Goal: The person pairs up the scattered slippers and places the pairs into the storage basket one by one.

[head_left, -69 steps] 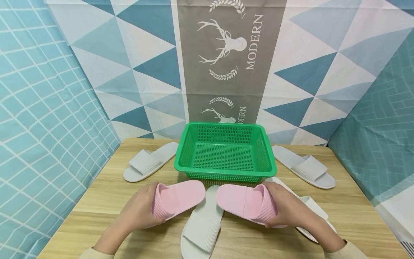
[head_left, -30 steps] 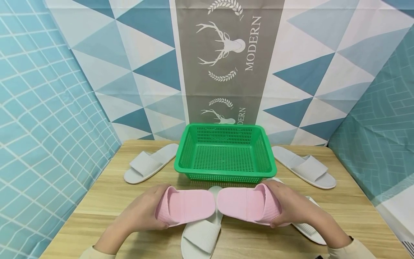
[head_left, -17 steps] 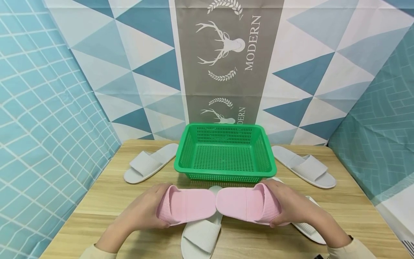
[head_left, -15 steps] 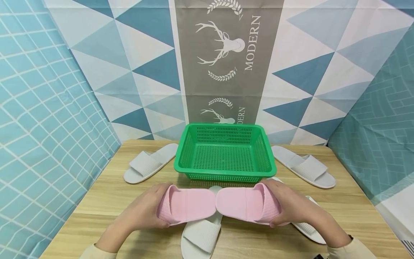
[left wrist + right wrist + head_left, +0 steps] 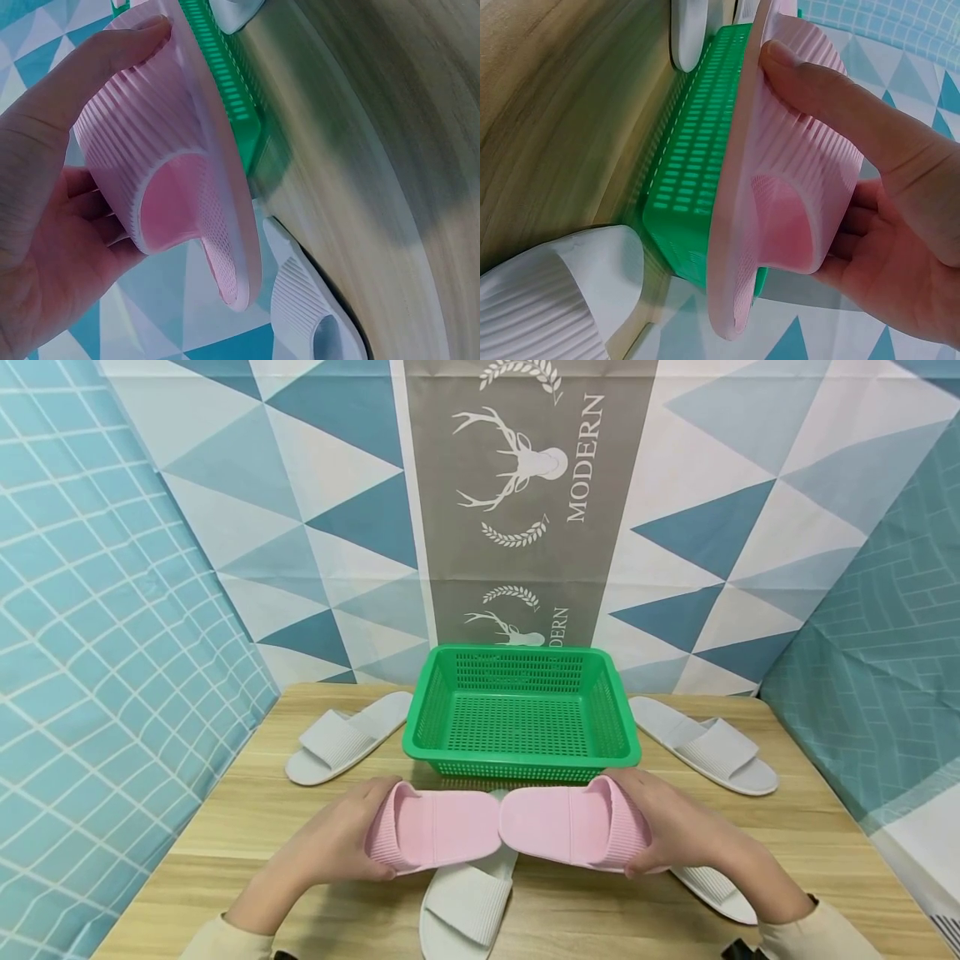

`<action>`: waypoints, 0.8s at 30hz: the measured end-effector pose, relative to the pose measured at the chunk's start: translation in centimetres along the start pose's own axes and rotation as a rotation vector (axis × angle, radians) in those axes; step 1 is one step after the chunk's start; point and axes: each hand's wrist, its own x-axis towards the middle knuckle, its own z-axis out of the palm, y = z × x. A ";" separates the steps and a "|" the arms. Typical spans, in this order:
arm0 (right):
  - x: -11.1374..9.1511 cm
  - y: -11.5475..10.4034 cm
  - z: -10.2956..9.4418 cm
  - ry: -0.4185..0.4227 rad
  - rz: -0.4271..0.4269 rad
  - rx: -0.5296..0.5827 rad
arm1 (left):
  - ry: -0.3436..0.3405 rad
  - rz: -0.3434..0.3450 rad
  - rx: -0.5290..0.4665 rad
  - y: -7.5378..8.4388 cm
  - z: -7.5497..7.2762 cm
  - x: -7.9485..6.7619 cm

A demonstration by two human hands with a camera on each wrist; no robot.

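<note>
In front of the green basket (image 5: 522, 760), head view: the left pink slipper (image 5: 467, 827) and the right pink slipper (image 5: 536, 822) are held end to end, their inner ends appearing to touch. Earlier a gap stood between them; it has since closed, and both have since shifted slightly towards the basket. Judged from this, the pair is now gathered and aligned, though not set down. The left hand (image 5: 341, 835) and right hand (image 5: 675, 822) flank the pair, forearms converging from the lower corners. A white slipper (image 5: 468, 906) lies on the table (image 5: 225, 843) on the basket's near side, partly hidden beneath the pair.

Left wrist view: the left hand grasps its slipper by the ribbed strap, thumb along the near side, fingers curled behind; the slipper stands clear of the table, with the basket beyond it.

Right wrist view: the right hand mirrors this grasp, its thumb tip at the edge of the sole and its fingers behind the strap. The basket's perforated wall shows behind this slipper; whether they touch cannot be told.
</note>
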 end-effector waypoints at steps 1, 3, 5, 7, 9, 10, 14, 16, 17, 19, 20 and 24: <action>0.0 0.0 -0.1 -0.003 0.002 0.001 | 0.000 0.003 -0.001 0.0 0.0 0.1; 0.1 0.0 -0.1 -0.006 0.005 -0.002 | -0.003 0.007 0.001 0.0 0.0 0.2; 0.2 0.0 -0.2 -0.002 0.001 -0.005 | -0.007 0.008 0.000 -0.1 -0.1 0.4; 0.2 -0.1 -0.2 0.003 -0.005 -0.010 | -0.015 0.007 -0.003 -0.1 -0.2 0.5; 0.3 0.0 -0.2 0.007 -0.011 -0.009 | -0.021 0.015 -0.004 -0.1 -0.3 0.7; 0.3 0.0 -0.2 0.008 -0.013 -0.008 | -0.025 0.019 -0.005 -0.1 -0.3 0.8; 0.4 0.1 -0.2 0.013 -0.014 -0.008 | -0.036 0.049 -0.006 -0.2 -0.4 1.3; 0.5 0.1 -0.2 0.014 -0.015 -0.014 | -0.041 0.059 -0.016 -0.3 -0.5 1.6; 0.6 0.1 -0.2 0.017 -0.016 -0.016 | -0.042 0.062 -0.023 -0.3 -0.5 1.8; 0.7 0.1 -0.3 0.017 -0.015 -0.019 | -0.045 0.067 -0.035 -0.4 -0.6 2.1; 0.7 0.0 -0.3 0.017 -0.013 -0.018 | -0.047 0.068 -0.041 -0.4 -0.6 2.2; 0.9 0.0 -0.4 0.012 -0.007 -0.010 | -0.054 0.071 -0.053 -0.4 -0.7 2.6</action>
